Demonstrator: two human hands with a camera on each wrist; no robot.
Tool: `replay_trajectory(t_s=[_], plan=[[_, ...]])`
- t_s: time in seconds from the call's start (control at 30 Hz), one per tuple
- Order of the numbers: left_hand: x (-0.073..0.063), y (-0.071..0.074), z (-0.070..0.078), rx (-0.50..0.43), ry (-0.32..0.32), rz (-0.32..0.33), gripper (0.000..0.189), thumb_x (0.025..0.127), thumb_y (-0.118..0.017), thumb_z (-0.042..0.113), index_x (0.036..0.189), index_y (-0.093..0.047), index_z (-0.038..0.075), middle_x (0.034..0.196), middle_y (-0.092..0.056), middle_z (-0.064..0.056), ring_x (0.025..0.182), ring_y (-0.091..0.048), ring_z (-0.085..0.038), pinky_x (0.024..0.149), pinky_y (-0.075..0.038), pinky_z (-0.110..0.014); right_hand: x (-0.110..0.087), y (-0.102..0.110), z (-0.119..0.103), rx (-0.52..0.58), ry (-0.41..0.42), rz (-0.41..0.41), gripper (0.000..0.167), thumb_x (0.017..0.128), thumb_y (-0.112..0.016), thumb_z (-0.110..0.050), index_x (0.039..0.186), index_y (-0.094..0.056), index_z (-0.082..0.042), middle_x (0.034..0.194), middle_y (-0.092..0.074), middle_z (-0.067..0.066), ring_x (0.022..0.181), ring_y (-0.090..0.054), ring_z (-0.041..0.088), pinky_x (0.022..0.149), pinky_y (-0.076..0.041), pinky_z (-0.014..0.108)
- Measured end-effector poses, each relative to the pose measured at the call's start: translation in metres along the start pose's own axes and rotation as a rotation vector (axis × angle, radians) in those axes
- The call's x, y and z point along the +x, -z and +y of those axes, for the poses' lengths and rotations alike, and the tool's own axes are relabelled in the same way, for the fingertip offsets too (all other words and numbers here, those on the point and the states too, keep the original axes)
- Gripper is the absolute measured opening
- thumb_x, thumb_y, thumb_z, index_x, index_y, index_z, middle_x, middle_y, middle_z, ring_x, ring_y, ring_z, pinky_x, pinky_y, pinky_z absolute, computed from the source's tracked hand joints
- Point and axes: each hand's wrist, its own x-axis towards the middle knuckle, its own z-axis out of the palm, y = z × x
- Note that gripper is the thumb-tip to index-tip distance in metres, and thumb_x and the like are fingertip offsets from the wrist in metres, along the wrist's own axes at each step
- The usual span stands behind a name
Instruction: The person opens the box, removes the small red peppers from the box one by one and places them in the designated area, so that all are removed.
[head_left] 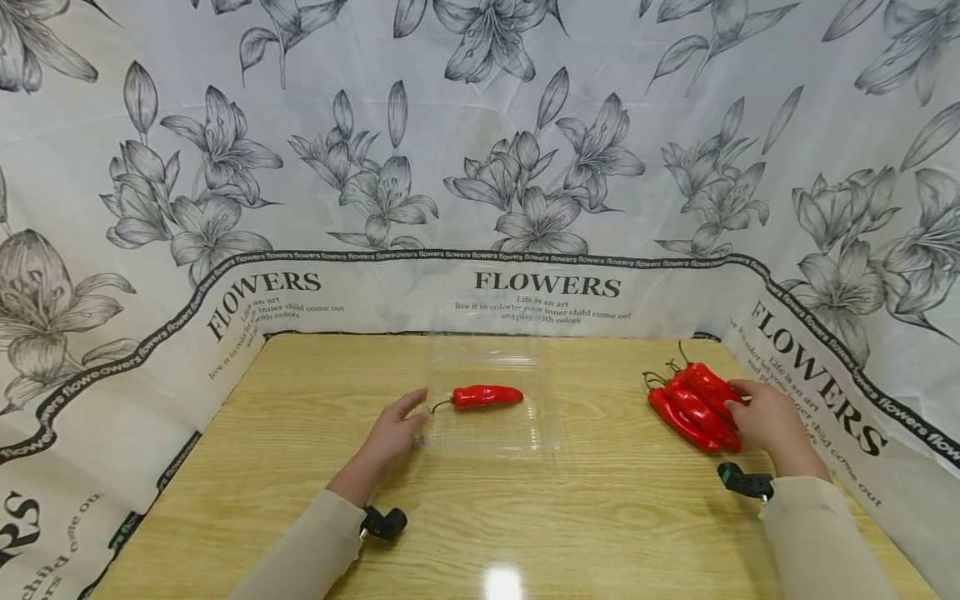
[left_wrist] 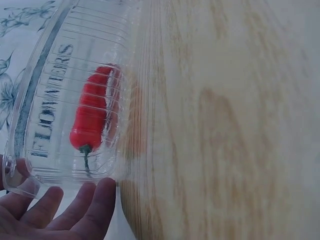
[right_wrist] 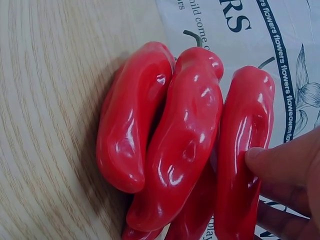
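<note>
A clear plastic container sits near the table's middle with one red pepper lying in it, green stem to the left. My left hand holds the container's left end; in the left wrist view its fingers rest along the outer wall and the thumb shows through the plastic at the rim. On the right lies a pile of several glossy red peppers. There my right hand pinches the rightmost pepper, thumb on its upper side, other fingers partly hidden behind it.
The wooden table is enclosed by a white flower-printed cloth at the back and both sides. Peppers on the right lie close to the cloth. A dark camera mount sits at the left wrist, another camera mount at the right.
</note>
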Motion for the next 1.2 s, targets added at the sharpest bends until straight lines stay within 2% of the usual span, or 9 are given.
replay_trajectory(t_s=[0.03, 0.13, 0.47, 0.9, 1.2], plan=[[-0.0004, 0.0, 0.0002, -0.005, 0.001, -0.002, 0.048, 0.1, -0.049, 0.01, 0.147, -0.041, 0.009, 0.154, -0.038, -0.013, 0.124, -0.046, -0.028, 0.07, -0.047, -0.027, 0.0001, -0.0001, 0.0003, 0.0, 0.001, 0.0, 0.046, 0.094, -0.052, -0.012, 0.132, -0.046, 0.013, 0.125, -0.051, 0.038, 0.105, -0.051, 0.05, 0.083, -0.044, 0.059], [-0.0008, 0.0002, 0.0002, -0.011, 0.003, -0.005, 0.049, 0.1, -0.049, 0.01, 0.148, -0.041, 0.01, 0.154, -0.037, -0.013, 0.125, -0.044, -0.028, 0.069, -0.046, -0.025, 0.0003, -0.0004, 0.0012, -0.002, 0.001, -0.004, 0.046, 0.094, -0.052, -0.012, 0.132, -0.046, 0.013, 0.125, -0.051, 0.038, 0.106, -0.051, 0.05, 0.084, -0.043, 0.06], [0.0004, 0.0, -0.0019, 0.011, -0.012, -0.006, 0.048, 0.1, -0.049, 0.011, 0.148, -0.04, 0.01, 0.154, -0.038, -0.013, 0.133, -0.039, -0.028, 0.088, -0.042, -0.033, 0.0021, -0.0018, 0.0042, 0.009, 0.002, -0.016, 0.047, 0.094, -0.051, -0.013, 0.132, -0.046, 0.013, 0.127, -0.05, 0.039, 0.108, -0.05, 0.052, 0.085, -0.043, 0.061], [0.0001, -0.0004, -0.0016, -0.018, -0.003, -0.002, 0.048, 0.1, -0.049, 0.009, 0.148, -0.041, 0.01, 0.154, -0.037, -0.013, 0.126, -0.043, -0.028, 0.07, -0.046, -0.027, -0.0002, -0.0009, 0.0035, 0.001, 0.022, -0.015, 0.05, 0.095, -0.052, -0.016, 0.133, -0.043, 0.015, 0.128, -0.048, 0.038, 0.108, -0.05, 0.053, 0.083, -0.045, 0.06], [0.0012, -0.0005, -0.0024, -0.027, -0.001, 0.0, 0.049, 0.1, -0.048, 0.009, 0.148, -0.04, 0.009, 0.154, -0.037, -0.013, 0.117, -0.05, -0.028, 0.065, -0.047, -0.025, -0.0007, 0.0024, -0.0045, -0.003, 0.052, 0.015, 0.051, 0.094, -0.054, -0.017, 0.134, -0.043, 0.013, 0.13, -0.047, 0.038, 0.111, -0.048, 0.055, 0.085, -0.044, 0.061]])
